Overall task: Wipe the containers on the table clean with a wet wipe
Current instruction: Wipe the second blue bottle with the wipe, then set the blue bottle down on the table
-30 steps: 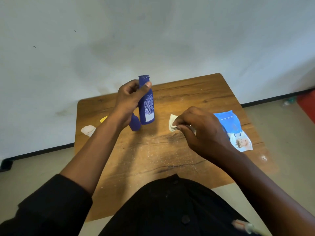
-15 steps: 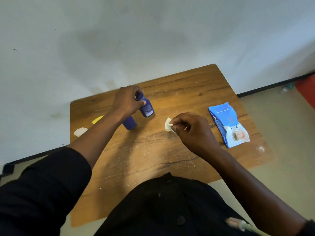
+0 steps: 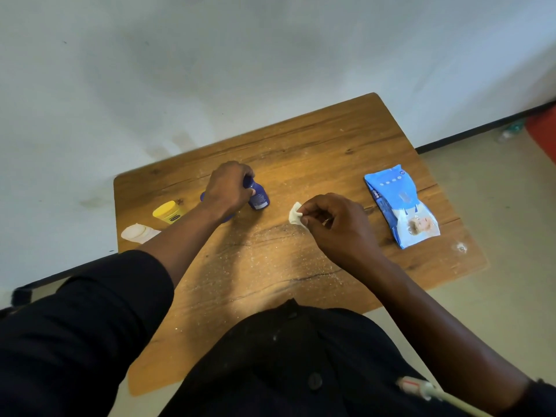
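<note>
My left hand (image 3: 228, 188) grips a dark blue bottle (image 3: 258, 197) from above, and the bottle stands on the wooden table (image 3: 331, 139). A second blue container (image 3: 204, 196) is mostly hidden behind that hand and wrist. My right hand (image 3: 337, 227) pinches a small folded white wet wipe (image 3: 295, 216) just above the table's middle. A yellow jar (image 3: 168, 212) lies at the left, with a white container (image 3: 137, 233) beside it near the left edge.
A blue wet wipe packet (image 3: 401, 206) lies flat on the right side of the table. White specks dust the table's middle (image 3: 270, 254). The wall runs close behind the table. Floor and a red object (image 3: 544, 130) show at the right.
My left hand has lowered the blue bottle from raised above the table down onto it. My right hand stays over the middle, still pinching the wipe.
</note>
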The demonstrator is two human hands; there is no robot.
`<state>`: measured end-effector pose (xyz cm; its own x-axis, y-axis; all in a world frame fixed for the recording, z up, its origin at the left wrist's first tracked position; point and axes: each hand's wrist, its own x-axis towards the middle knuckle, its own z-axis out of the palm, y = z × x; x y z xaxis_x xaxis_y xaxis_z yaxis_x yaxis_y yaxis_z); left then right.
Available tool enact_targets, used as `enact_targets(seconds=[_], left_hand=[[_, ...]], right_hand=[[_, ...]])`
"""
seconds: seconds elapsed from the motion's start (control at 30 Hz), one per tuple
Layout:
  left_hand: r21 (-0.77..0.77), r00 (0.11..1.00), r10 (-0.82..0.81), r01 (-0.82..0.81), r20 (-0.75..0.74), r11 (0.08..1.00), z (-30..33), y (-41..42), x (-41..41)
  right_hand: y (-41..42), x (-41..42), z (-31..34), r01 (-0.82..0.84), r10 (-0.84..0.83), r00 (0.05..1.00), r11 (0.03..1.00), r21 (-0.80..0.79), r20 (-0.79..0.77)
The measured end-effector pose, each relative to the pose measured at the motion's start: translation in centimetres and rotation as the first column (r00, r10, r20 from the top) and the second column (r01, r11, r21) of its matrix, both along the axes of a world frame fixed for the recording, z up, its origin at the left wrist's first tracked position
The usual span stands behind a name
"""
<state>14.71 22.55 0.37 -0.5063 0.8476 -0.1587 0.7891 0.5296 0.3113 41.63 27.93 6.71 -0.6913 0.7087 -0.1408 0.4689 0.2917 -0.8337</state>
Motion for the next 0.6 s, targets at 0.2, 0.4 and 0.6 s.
enact_targets(seconds=[0.2, 0.4, 0.6], left_hand=[[-0.012, 1.0, -0.007, 0.007, 0.015, 1.0, -0.29, 0.61, 0.53], [-0.049, 1.0, -0.019, 0.019, 0.012, 0.999, -0.53, 0.63, 0.74], [-0.046, 1.0, 0.004, -0.003, 0.019, 0.999, -0.3, 0.34, 0.9]], right_hand=[[-0.12, -0.24, -0.33, -0.001, 0.001, 1.0, 1.0, -0.002, 0.019], [-0.18, -0.42, -0.55, 0.001, -0.001, 1.0, 1.0, -0.008, 0.017], [-0.23, -0.56, -0.5, 0.0, 0.0, 1.0, 1.0, 0.018, 0.003]])
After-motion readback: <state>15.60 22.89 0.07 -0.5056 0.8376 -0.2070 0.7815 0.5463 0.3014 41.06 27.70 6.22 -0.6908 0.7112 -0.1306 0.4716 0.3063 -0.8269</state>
